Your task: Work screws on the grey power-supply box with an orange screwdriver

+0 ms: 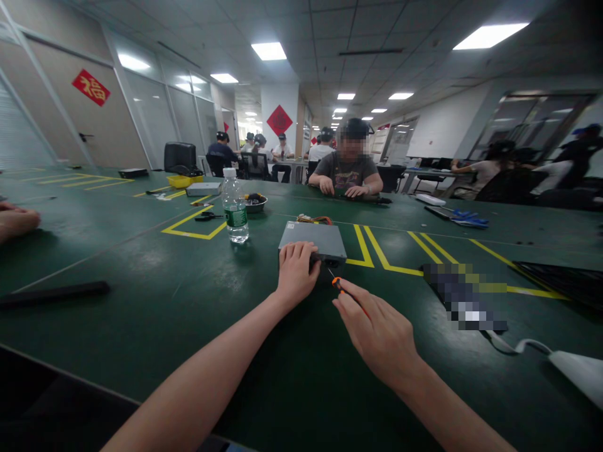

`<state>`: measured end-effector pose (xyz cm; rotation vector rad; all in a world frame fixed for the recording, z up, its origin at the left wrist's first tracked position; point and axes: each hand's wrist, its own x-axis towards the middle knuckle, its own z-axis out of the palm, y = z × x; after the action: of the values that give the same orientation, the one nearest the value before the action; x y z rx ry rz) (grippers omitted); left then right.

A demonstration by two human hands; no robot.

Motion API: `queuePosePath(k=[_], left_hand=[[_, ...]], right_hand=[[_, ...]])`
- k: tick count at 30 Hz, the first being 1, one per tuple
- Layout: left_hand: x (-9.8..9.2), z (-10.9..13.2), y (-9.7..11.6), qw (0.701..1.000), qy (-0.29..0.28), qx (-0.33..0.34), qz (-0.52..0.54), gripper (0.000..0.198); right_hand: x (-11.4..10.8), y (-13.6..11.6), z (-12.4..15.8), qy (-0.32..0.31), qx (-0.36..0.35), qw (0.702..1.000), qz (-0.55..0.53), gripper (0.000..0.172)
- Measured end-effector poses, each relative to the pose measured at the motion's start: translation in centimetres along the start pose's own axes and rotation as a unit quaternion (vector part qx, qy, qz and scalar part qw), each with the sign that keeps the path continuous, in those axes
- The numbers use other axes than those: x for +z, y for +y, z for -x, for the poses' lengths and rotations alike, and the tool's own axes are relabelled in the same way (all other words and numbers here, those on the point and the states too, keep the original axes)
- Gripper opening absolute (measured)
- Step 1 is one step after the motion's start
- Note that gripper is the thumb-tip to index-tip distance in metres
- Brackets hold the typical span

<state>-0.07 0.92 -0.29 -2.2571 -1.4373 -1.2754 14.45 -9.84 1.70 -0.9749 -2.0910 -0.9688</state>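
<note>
Capped water bottle point(234, 207) stands beside grey box point(313, 242).

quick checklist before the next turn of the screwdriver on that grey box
1. Left hand steadies the grey box: ok, resting on its near edge.
2. Right hand grips the screwdriver: ok, orange handle in the fingers.
3. Tip seated in a screw: cannot tell, too small.
4. Box flat on the green table: ok.
5. Water bottle clear of the hands: ok, upright to the left.
6. Wires behind the box free: cannot tell.
</note>
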Motion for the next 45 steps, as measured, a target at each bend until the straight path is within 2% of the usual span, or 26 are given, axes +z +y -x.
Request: queuePosePath(k=[9, 14, 31, 38, 43, 45], left_hand=[[-0.3, 0.0, -0.1, 1.0, -0.01, 0.019, -0.002, 0.021], [-0.3, 0.1, -0.3, 1.0, -0.008, 0.029, -0.001, 0.021], [-0.5, 0.1, -0.4, 0.999, -0.02, 0.037, -0.003, 0.023], [-0.5, 0.1, -0.5, 0.999, -0.023, 0.038, -0.002, 0.025], [-0.5, 0.2, -0.5, 0.999, -0.022, 0.041, 0.001, 0.029], [-0.5, 0.2, -0.6, 0.999, -0.021, 0.043, 0.003, 0.03]], right_hand=[[-1.9, 2.1, 1.0, 0.022, 0.049, 0.998, -0.026, 0.012], [-1.8, 3.0, 1.5, 0.024, 0.054, 0.998, -0.027, 0.012], [-1.4, 3.2, 1.7, 0.012, 0.05, 0.998, -0.027, 0.019], [-1.3, 2.0, 1.5, -0.012, 0.011, 1.0, -0.003, 0.018], [-1.6, 0.1, 1.0, -0.062, 0.043, 0.997, 0.002, 0.019], [-1.8, -0.3, 1.0, -0.07, 0.032, 0.997, 0.02, 0.022]])
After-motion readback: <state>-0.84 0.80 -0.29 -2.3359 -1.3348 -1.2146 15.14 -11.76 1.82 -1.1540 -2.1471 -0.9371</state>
